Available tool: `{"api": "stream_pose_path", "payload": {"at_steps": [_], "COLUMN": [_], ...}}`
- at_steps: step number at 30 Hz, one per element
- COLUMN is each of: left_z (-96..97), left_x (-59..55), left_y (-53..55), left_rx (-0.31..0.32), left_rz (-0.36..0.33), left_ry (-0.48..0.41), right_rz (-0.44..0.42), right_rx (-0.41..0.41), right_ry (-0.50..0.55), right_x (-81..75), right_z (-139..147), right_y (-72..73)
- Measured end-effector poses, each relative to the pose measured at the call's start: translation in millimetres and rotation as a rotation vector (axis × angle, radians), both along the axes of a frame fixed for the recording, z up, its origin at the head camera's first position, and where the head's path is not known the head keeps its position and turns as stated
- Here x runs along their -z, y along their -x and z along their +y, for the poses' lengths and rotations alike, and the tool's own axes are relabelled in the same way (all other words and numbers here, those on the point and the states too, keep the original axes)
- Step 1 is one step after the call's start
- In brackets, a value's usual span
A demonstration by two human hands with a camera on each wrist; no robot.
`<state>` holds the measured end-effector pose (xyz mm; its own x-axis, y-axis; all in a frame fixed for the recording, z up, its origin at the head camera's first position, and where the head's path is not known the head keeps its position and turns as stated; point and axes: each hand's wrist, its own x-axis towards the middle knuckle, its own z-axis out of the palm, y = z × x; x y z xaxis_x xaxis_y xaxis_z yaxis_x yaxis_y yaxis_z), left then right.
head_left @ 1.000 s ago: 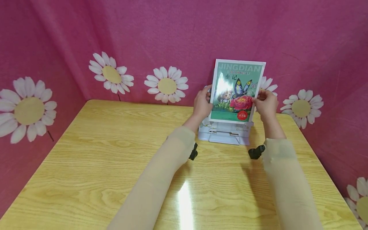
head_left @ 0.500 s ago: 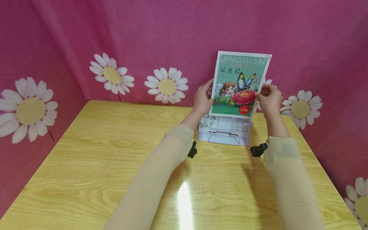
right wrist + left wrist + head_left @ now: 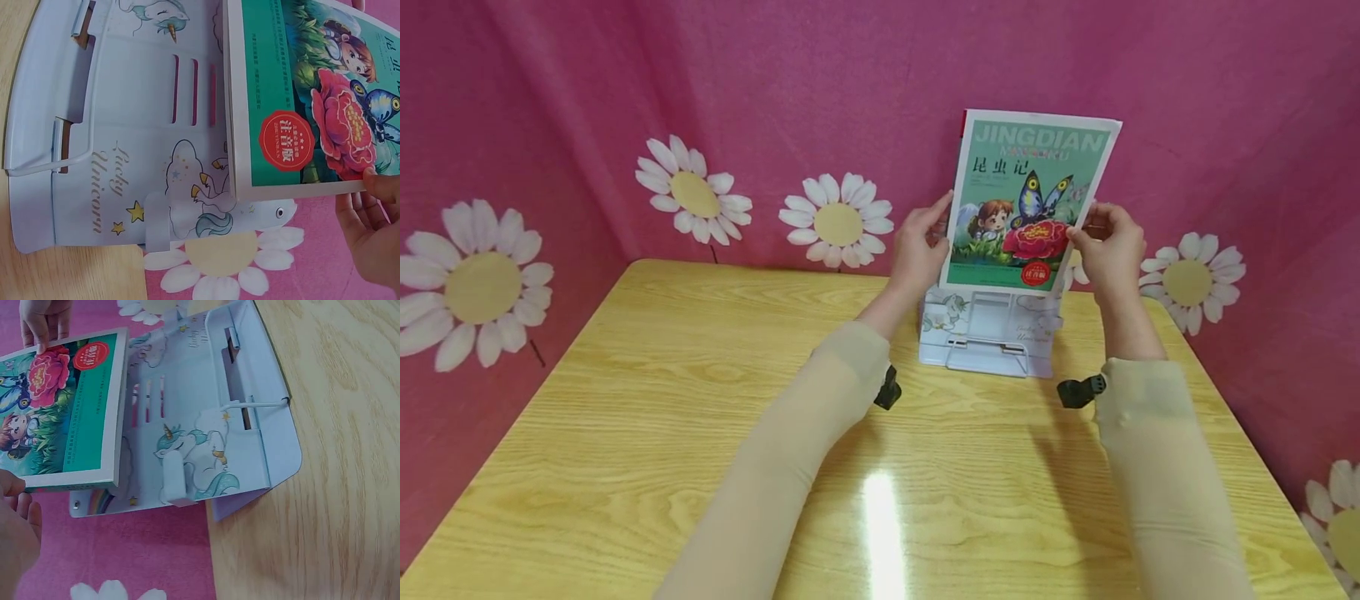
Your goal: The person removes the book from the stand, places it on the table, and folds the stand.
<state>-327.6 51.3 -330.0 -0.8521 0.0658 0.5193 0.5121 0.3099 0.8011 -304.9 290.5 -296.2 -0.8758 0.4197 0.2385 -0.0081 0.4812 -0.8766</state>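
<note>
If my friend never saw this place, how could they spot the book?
Find the pink cloth with daisies, then the wooden table and, at its back, the pale unicorn stand. Held by a left hand and a right hand, the book partly hides that stand. Unlike the stand, it is green and white, with a butterfly and red flower.
</note>
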Motion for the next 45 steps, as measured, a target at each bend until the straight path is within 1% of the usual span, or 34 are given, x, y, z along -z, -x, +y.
{"api": "stream_pose_path", "payload": {"at_steps": [3, 6, 10, 14, 17, 21, 24, 28, 32, 35, 40, 45], "left_z": [-4.5, -8.8, -14.0, -20.9, -27.3, -36.5, -43.7, -53.0, -61.7, -68.4, -79.8, -91.5], "left_x": [-3.4, -6.2, -7.9, -10.7, -14.3, -19.4, -22.6, -26.8, -29.4, -30.7, -33.0, -35.3], "left_y": [-3.8, -7.9, -11.9, -16.5, -20.7, -27.0, -31.9, -39.3, -46.3, -51.3, -61.1, -71.4], "left_rx": [0.003, -0.003, -0.008, -0.032, -0.044, -0.037, -0.031, -0.019, -0.016, -0.011, 0.017, 0.004], "left_rz": [0.025, 0.048, 0.1, 0.145, 0.155, 0.169, 0.183, 0.178, 0.169, 0.166, 0.144, 0.113], "left_ry": [-0.02, -0.013, -0.031, -0.042, -0.038, -0.047, -0.06, -0.076, -0.101, -0.14, -0.2, -0.215], "right_rz": [0.019, 0.01, 0.006, 0.044, 0.076, 0.119, 0.147, 0.165, 0.197, 0.238, 0.301, 0.351], "right_rx": [-0.026, -0.045, -0.061, -0.086, -0.109, -0.146, -0.187, -0.221, -0.228, -0.238, -0.259, -0.308], "right_ry": [0.003, 0.034, 0.05, 0.053, 0.065, 0.091, 0.155, 0.217, 0.181, 0.179, 0.217, 0.284], "right_x": [-1.3, -1.3, -0.5, -0.8, -2.0, -4.2, -6.5, -9.7, -10.8, -10.8, -10.6, -8.4], "right_z": [-2, -3, -8, -15, -21, -27, -32, -39, -47, -53, -64, -75], "right_y": [-1.8, -4.5, -10.4, -17.8, -23.3, -30.6, -36.5, -44.8, -52.8, -58.3, -66.9, -72.1]}}
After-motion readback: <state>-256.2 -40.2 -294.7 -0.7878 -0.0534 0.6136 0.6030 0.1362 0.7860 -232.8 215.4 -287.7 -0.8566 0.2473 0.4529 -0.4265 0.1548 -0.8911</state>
